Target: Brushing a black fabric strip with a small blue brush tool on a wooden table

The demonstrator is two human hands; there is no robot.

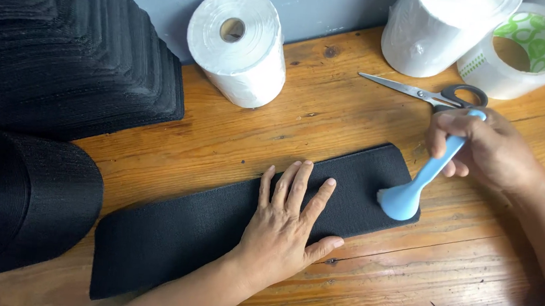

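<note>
Black fabric strip (215,223) laid flat and slightly aslant on a worn wooden tabletop (405,280), grain and knots plain. Strip's right end is met by the head of a light-blue brush (412,187), white bristles down. Brush handle is gripped in the right hand (486,150), fingers curled round it, wrist angled in from the right edge. Left hand (289,229) is pressed palm-down on the strip's middle, fingers spread, forearm entering from below.

Scissors (426,92) lie just behind the right hand, blades closed. White roll (239,43) stands behind the strip; a second white roll (441,30) and a tape roll (523,53) at far right. Stack of black pieces (67,46) and a black webbing roll (16,204) at left. Grey wall (323,5) behind.
</note>
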